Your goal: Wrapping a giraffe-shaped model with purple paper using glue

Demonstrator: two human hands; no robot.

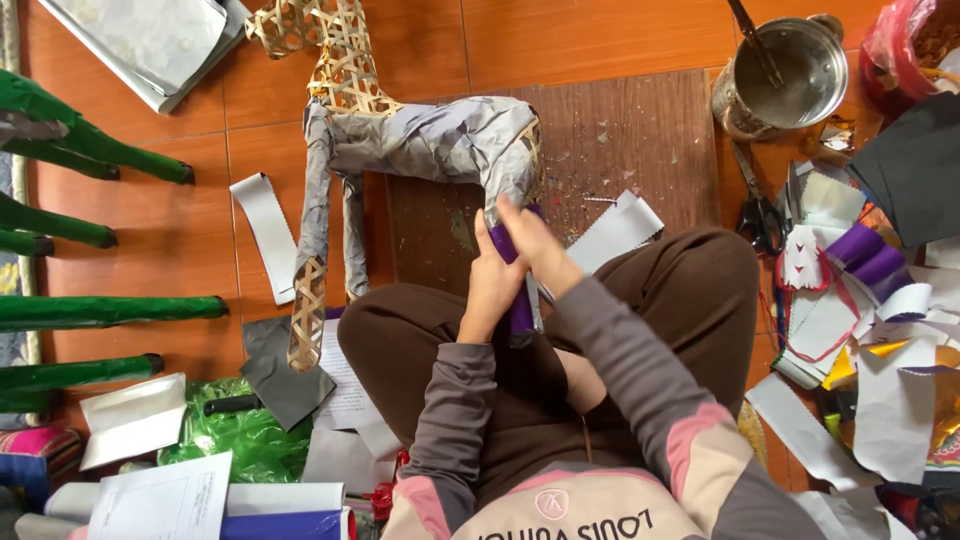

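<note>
Both hands pinch purple paper (520,300) round the frame's (345,60) rear leg: left hand (492,280) grips beneath, right hand (535,245) presses above. The body beyond them is grey-papered; neck and a front leg are bare wicker.

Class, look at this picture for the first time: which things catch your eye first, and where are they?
At centre, a woven animal frame half wrapped in grey paper, with both hands, the left hand and right hand, pressing purple paper on one leg. Green-wrapped legs line the left edge; a steel pot stands top right.
</note>
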